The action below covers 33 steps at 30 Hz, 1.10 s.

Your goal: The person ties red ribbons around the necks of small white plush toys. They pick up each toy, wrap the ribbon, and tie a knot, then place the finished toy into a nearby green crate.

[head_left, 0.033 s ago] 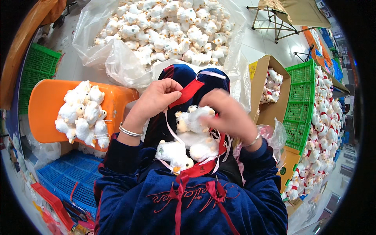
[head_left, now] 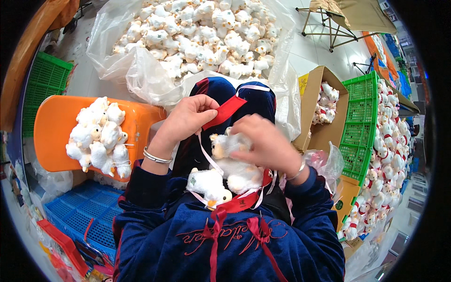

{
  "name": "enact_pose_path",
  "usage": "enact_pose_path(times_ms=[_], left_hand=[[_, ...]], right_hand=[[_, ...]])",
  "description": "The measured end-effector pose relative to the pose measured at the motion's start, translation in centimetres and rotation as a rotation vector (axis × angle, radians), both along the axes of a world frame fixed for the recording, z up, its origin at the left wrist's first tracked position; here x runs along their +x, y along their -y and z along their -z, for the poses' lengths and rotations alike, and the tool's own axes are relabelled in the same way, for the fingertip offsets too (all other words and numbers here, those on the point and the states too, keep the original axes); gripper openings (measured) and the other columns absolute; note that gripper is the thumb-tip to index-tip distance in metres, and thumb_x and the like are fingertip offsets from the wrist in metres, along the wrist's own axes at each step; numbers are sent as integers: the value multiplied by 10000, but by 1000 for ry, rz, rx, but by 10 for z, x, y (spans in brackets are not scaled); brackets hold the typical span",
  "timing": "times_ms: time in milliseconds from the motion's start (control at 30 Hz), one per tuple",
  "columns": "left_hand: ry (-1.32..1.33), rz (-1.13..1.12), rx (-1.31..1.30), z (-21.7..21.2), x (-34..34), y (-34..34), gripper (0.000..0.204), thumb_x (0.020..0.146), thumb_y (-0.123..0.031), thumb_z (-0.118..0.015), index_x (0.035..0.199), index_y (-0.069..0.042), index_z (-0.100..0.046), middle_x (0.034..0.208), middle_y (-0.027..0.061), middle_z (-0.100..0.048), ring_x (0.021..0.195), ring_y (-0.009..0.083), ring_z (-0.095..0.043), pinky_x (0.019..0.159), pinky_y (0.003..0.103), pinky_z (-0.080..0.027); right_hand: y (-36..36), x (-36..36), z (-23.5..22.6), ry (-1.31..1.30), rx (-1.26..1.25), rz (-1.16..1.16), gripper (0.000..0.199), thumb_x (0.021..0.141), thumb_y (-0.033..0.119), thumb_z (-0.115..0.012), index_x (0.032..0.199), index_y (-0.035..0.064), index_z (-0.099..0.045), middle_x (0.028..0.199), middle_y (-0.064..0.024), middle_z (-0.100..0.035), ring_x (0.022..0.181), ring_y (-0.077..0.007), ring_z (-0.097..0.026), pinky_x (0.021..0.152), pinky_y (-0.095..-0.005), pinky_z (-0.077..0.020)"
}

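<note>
The right hand [head_left: 265, 143] is smeared by motion, so its fingers cannot be told apart, and it covers much of the white plush toy [head_left: 237, 162] beneath it. Where the red ribbon [head_left: 224, 112] ends under the left hand [head_left: 188, 120] is hidden by the fingers. A second toy [head_left: 206, 184] on the lap hides part of the ribbon bundle. The toys in the clear bag [head_left: 141, 75] are too small to make out in detail. The cardboard box [head_left: 312, 108] hides most of its contents. The green crate [head_left: 364, 127] and blue crate [head_left: 82, 211] are partly hidden.
</note>
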<state>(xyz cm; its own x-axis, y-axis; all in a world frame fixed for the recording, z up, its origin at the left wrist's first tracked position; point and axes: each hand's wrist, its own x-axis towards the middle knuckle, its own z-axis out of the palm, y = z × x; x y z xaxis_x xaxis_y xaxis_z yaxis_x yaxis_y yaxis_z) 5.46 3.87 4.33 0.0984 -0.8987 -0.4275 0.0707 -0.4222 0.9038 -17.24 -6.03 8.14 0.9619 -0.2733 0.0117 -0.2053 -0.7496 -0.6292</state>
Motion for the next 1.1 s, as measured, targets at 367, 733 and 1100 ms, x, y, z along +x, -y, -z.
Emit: enact_pose_path(times_ms=[367,733,1100], left_hand=[[-36,-279,-224,32,-3,4,116,978,-133,-695,1053,-45,-685,901,-9,-687,784,57,-640,686,212,-539],[3,-182,-293,18,-40,1,165,961,-51,-675,1116,-2,-701,941,-26,-691,792,31,-586,702,218,-505],[-223,-306,-351,37,-60,0,149,952,-23,-674,1090,-29,-729,940,-38,-707,878,44,-607,780,236,-507]], right_hand=[[4,6,25,220,731,77,557,757,94,-771,1284,1,-617,1234,-96,-577,1210,-213,-559,1071,-340,-417],[4,7,31,355,1017,415,473,871,83,-754,1296,27,-553,1220,-38,-606,1151,-122,-578,1023,-292,-459],[-7,8,29,458,723,497,344,918,175,-714,1193,32,-562,1142,-42,-604,1043,-115,-578,941,-276,-473]])
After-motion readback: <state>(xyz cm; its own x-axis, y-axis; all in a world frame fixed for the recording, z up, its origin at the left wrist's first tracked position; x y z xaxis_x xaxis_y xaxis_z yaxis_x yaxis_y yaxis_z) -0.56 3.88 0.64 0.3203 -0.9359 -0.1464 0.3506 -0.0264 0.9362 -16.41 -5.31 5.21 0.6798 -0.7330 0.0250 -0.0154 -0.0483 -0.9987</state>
